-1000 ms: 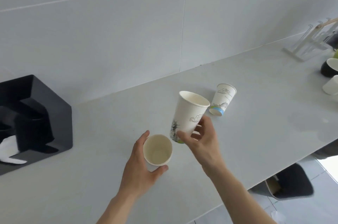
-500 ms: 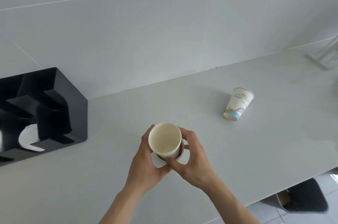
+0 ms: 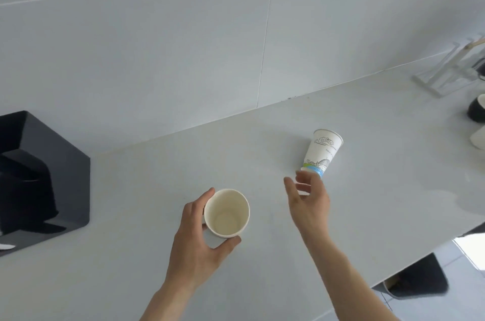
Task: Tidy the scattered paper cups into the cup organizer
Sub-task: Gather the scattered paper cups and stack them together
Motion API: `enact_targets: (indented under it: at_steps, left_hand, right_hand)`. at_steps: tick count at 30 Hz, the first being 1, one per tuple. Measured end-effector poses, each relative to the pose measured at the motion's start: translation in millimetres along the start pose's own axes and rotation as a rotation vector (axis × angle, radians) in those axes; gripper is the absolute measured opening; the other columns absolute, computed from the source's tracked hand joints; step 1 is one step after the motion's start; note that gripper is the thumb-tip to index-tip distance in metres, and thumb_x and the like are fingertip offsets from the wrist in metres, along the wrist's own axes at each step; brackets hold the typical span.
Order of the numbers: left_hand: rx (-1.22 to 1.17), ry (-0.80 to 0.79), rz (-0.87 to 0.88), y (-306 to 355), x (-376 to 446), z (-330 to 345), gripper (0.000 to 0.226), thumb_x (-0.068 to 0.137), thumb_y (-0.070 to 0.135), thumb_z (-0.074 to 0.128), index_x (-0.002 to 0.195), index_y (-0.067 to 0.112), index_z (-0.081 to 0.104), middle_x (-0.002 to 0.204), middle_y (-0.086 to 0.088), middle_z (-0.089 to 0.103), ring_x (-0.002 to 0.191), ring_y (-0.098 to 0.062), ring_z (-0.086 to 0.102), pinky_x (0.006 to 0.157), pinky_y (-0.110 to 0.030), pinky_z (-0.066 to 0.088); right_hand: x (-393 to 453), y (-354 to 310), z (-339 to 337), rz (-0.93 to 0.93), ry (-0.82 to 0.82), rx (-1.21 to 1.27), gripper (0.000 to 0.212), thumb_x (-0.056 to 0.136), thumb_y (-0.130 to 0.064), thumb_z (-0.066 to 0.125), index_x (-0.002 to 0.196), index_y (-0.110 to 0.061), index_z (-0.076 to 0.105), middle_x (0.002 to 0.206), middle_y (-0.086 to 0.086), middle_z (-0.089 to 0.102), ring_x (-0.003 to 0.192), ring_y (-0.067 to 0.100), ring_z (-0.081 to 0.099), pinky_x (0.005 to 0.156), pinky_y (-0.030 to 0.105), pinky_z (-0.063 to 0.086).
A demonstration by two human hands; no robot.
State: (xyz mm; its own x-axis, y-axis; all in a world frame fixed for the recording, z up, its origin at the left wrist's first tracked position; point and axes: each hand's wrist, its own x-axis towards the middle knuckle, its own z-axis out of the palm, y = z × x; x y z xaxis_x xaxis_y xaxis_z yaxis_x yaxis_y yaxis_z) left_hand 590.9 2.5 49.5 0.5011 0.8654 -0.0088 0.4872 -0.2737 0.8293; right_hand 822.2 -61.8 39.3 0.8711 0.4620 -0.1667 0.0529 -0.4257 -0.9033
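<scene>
Head view: a pale grey countertop (image 3: pixel 136 215) meets a white tiled wall (image 3: pixel 157 58). The black plastic cup organizer (image 3: pixel 39 179) stands at the left edge. Well right of it, the left hand (image 3: pixel 199 239) grips nested white paper cups (image 3: pixel 227 213), axis near vertical, mouth up. Farther right, the right hand (image 3: pixel 309 202) is spread, empty, just beside an upright printed paper cup (image 3: pixel 322 151), mouth up.

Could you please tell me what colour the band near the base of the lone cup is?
Blue and green, below grey line drawings on the white paper cup, in the head view.
</scene>
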Motion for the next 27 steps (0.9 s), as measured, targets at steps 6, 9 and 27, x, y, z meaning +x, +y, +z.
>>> enact_targets:
  at_steps: [6,9,27]
  left_hand:
    - [-0.003,0.011,-0.01,2.4,10.1,11.6,0.1,0.06,0.04,0.094,0.142,0.046,0.037,0.133,0.025,0.044,0.115,0.008,0.052,0.086,-0.027,0.057]
    - [-0.002,0.01,0.005,0.9,13.0,13.0,0.101,0.06,0.039,0.094,0.142,0.045,0.037,0.132,0.026,0.044,0.116,0.006,0.052,0.086,-0.022,0.055]
    - [-0.004,0.001,-0.024,2.4,10.7,-0.1,0.098,0.062,0.045,0.091,0.142,0.049,0.033,0.135,0.031,0.041,0.117,0.009,0.05,0.09,-0.021,0.052]
  right_hand:
    - [86.5,21.7,-12.8,0.21,0.238,-0.238,0.076,0.082,-0.04,0.081,0.141,-0.009,0.043,0.141,0.015,0.044,0.128,0.037,0.049,0.099,0.045,0.043]
    - [107.0,27.1,-10.6,0.281,0.188,-0.22,0.099,0.077,-0.049,0.083,0.151,-0.01,0.031,0.148,0.017,0.042,0.133,0.038,0.048,0.102,0.048,0.046]
    - [0.1,-44.4,-7.7,0.005,-0.334,0.203,0.067,0.069,-0.022,0.089,0.126,-0.026,0.056,0.115,-0.002,0.071,0.094,0.008,0.073,0.081,0.036,0.061]
